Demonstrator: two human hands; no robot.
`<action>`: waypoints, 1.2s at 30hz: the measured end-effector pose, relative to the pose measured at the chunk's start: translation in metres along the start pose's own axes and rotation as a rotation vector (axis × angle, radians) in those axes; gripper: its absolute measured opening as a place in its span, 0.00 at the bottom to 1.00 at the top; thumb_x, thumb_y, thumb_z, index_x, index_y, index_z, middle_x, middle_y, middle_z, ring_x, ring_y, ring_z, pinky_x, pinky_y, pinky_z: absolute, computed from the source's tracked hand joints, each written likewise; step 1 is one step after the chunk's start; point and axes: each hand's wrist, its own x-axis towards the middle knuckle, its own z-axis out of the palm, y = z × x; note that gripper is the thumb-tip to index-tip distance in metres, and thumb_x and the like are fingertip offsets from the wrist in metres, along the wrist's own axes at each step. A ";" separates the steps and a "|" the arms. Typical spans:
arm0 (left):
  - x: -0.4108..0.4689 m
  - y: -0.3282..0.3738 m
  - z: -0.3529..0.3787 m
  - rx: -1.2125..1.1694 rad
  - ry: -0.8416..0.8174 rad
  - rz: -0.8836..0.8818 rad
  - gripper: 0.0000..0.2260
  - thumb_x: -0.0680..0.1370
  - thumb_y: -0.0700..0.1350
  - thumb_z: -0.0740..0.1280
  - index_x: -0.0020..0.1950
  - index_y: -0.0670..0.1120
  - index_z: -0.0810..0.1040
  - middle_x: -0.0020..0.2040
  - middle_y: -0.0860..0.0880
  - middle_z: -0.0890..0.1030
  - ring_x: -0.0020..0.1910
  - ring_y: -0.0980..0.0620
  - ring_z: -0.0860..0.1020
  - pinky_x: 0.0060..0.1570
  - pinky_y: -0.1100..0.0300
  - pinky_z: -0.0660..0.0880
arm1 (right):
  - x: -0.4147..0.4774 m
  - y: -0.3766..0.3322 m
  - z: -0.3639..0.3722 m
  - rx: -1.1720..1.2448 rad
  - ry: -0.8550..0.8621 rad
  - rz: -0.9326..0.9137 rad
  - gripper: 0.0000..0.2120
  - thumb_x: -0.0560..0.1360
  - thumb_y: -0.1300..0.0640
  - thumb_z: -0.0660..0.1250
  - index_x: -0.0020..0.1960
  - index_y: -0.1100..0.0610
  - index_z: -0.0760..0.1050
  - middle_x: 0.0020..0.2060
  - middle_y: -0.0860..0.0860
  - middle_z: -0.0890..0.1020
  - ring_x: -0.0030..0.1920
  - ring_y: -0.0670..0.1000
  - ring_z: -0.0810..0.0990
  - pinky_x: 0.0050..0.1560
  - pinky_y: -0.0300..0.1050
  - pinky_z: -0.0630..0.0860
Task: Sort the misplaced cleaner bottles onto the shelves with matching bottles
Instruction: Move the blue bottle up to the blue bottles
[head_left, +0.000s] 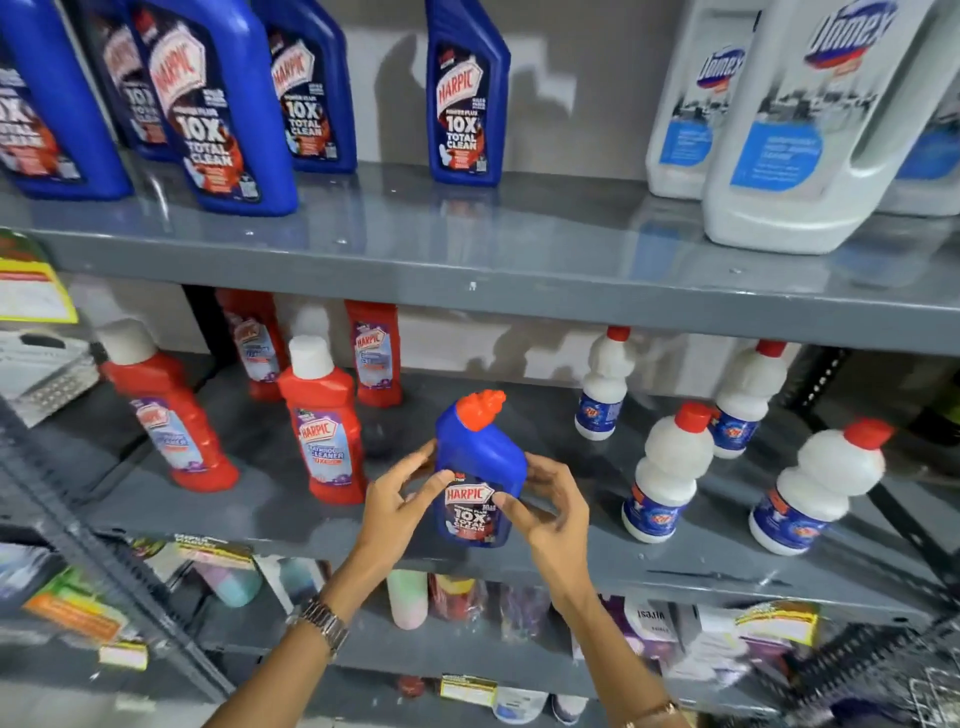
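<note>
A small blue plastic Harpic bottle with an orange cap (480, 470) is clasped between left hand (400, 499) and right hand (550, 512); it should be lifted upright to the matching blue bottles (218, 104) above the grip.

- Both hands on one small blue Harpic bottle (478, 470), red cap, roughly upright, over the front of the middle shelf (291, 512).
- Left hand (397, 501): thumb on the label, fingers at the bottle's left side. Metal watch (324, 623) on that wrist.
- Right hand (545, 514): thumb on the label's right edge, fingers curled behind the bottle's right side.
- Left of the hands, same shelf: red Harpic bathroom cleaner bottles (324, 431), white caps.
- Right of the hands: white bottles with red caps (667, 475).
- Above the hands, upper shelf (519, 291): larger blue Harpic bottles (465, 98); up right, white Domex jugs (810, 130).
</note>
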 end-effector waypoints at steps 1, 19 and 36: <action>-0.005 0.011 -0.007 0.013 0.014 0.042 0.19 0.73 0.42 0.68 0.63 0.42 0.73 0.56 0.63 0.80 0.51 0.73 0.76 0.45 0.77 0.72 | -0.005 -0.009 0.003 0.010 -0.010 -0.021 0.18 0.67 0.68 0.73 0.54 0.57 0.75 0.50 0.50 0.83 0.48 0.43 0.82 0.43 0.32 0.78; 0.066 0.301 -0.089 -0.033 0.164 0.631 0.12 0.77 0.45 0.63 0.58 0.60 0.70 0.42 0.62 0.79 0.39 0.71 0.77 0.32 0.72 0.76 | 0.079 -0.296 0.058 0.130 -0.095 -0.629 0.17 0.61 0.55 0.77 0.49 0.50 0.79 0.42 0.61 0.84 0.39 0.51 0.80 0.44 0.58 0.82; 0.172 0.266 -0.079 0.024 0.031 0.329 0.18 0.79 0.47 0.62 0.69 0.50 0.68 0.53 0.51 0.78 0.43 0.66 0.76 0.30 0.69 0.77 | 0.190 -0.257 0.081 0.043 -0.055 -0.309 0.18 0.65 0.62 0.77 0.54 0.57 0.79 0.37 0.48 0.80 0.33 0.40 0.81 0.37 0.47 0.83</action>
